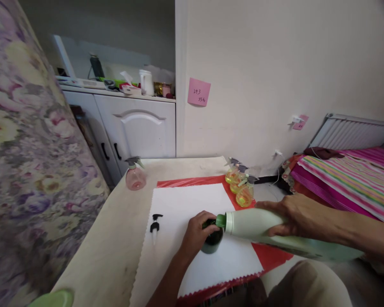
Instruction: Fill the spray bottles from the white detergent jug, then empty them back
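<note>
My left hand (pixel 196 232) is wrapped round the neck of a dark green bottle (pixel 212 245), which stands on a white scallop-edged sheet (pixel 176 200). In my right hand (pixel 286 215) is a large pale green refill bottle (pixel 254 224), tipped nearly flat. Its green spout (pixel 221 220) meets the mouth of the dark bottle; whether liquid is flowing I cannot tell. A black pump head (pixel 155 226) with a clear tube lies on the sheet, left of my left hand.
A pink spray bottle (pixel 135 177) stands at the table's back left. Several spray bottles with yellow liquid (pixel 244 197) stand at the right on a red cloth (pixel 269 258). A green round object (pixel 53 299) shows at the near left. A floral curtain (pixel 35 170) hangs left.
</note>
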Tool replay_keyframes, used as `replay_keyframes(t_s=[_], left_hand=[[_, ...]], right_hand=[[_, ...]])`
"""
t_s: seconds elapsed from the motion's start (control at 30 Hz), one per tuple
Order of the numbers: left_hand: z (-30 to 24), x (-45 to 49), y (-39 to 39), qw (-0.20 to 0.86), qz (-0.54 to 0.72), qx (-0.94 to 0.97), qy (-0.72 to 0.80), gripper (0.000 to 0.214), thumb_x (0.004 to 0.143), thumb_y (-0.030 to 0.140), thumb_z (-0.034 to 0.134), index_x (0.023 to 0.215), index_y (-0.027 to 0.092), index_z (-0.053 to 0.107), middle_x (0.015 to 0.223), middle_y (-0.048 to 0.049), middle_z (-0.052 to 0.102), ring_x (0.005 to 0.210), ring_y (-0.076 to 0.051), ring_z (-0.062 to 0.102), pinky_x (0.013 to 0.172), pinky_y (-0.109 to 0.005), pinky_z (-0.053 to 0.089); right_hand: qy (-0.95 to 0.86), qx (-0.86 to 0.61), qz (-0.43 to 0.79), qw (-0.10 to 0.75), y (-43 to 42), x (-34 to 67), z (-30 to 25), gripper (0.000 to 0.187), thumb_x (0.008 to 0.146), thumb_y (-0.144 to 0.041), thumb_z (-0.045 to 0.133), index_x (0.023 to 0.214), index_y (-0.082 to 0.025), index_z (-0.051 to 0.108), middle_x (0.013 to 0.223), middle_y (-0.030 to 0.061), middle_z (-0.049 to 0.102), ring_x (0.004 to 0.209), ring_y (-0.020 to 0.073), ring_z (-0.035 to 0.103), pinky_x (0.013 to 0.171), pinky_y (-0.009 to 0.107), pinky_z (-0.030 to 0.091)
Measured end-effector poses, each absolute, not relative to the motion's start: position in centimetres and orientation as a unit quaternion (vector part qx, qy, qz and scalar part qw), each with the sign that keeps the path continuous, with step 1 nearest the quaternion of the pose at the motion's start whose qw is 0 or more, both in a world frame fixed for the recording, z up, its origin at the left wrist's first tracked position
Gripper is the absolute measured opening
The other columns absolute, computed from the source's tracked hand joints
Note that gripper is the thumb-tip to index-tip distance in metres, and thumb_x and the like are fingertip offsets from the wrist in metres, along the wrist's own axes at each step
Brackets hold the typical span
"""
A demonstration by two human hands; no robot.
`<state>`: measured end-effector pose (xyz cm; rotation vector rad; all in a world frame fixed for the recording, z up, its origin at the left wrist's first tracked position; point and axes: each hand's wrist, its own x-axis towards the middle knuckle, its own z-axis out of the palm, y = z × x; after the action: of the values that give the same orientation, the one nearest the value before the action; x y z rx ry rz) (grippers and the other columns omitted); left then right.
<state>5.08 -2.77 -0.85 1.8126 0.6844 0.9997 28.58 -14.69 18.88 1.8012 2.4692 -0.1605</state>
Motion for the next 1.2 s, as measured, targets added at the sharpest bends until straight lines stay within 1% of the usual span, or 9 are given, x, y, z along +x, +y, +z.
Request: replay_keyframes(t_s=[0.1,0.27,0.4,0.63,0.8,1.03,1.2], left_hand=[[-0.85,5.09,-2.77,0.459,0.407,0.739,0.279,0.015,0.073,0.017,0.068,0.086,0.022,0.071,0.088,-0.0029,0.069,0.087,-0.02,0.063,0.081,-0.029,0.045],[-1.02,5.13,-2.73,0.459,0.406,0.738,0.281,0.015,0.073,0.019,0.069,0.087,0.022,0.072,0.089,-0.0033,0.069,0.087,-0.02,0.062,0.082,-0.03,0.045],[-0.98,5.11,-2.77,0.463,0.406,0.736,0.281,0.015,0.072,0.019,0.068,0.087,0.022,0.072,0.089,-0.0033,0.069,0.087,-0.02,0.063,0.082,-0.03,0.046],[-0.76,5.09,-2.86,0.46,0.412,0.734,0.282,0.015,0.072,0.019,0.069,0.086,0.022,0.071,0.088,-0.0033,0.069,0.086,-0.02,0.063,0.082,-0.03,0.047],[-0.77,5.09,-2.87,0.464,0.408,0.735,0.279,0.015,0.072,0.019,0.068,0.087,0.022,0.072,0.089,-0.003,0.069,0.087,-0.02,0.063,0.082,-0.029,0.046],[-0.88,5.08,-2.76,0.458,0.405,0.742,0.277,0.015,0.073,0.019,0.068,0.087,0.022,0.072,0.089,-0.0031,0.069,0.088,-0.02,0.063,0.082,-0.03,0.046],[-0.94,5.07,-2.74,0.465,0.408,0.736,0.276,0.016,0.073,0.018,0.068,0.088,0.022,0.071,0.089,-0.0028,0.068,0.088,-0.02,0.063,0.083,-0.029,0.046]], right_hand=[[0.807,0.583,-0.083,0.051,-14.61,28.65,18.82,0.049,0.087,-0.06,0.05,0.11,-0.019,0.063,0.063,0.0041,0.064,0.051,0.0168,0.059,0.047,0.025,0.035],[0.805,0.586,-0.086,0.037,-14.59,28.65,18.88,0.048,0.086,-0.058,0.054,0.11,-0.018,0.064,0.061,0.0052,0.063,0.05,0.0179,0.058,0.047,0.026,0.033],[0.806,0.585,-0.078,0.046,-14.69,28.51,19.02,0.047,0.087,-0.058,0.052,0.112,-0.019,0.063,0.061,0.0047,0.063,0.05,0.018,0.058,0.047,0.026,0.033],[0.802,0.589,-0.077,0.056,-14.63,28.7,18.72,0.047,0.087,-0.061,0.051,0.109,-0.021,0.063,0.062,0.004,0.064,0.051,0.0184,0.059,0.047,0.026,0.034],[0.805,0.586,-0.075,0.052,-14.62,28.86,18.6,0.049,0.086,-0.061,0.051,0.108,-0.019,0.063,0.061,0.0043,0.063,0.05,0.0182,0.059,0.047,0.026,0.033],[0.805,0.586,-0.071,0.054,-14.59,28.75,18.75,0.048,0.087,-0.062,0.05,0.11,-0.022,0.062,0.064,0.0046,0.066,0.053,0.0189,0.061,0.049,0.025,0.036],[0.804,0.588,-0.07,0.057,-14.64,28.79,18.68,0.049,0.086,-0.063,0.049,0.108,-0.021,0.063,0.064,0.0043,0.066,0.053,0.0192,0.062,0.048,0.026,0.036]])
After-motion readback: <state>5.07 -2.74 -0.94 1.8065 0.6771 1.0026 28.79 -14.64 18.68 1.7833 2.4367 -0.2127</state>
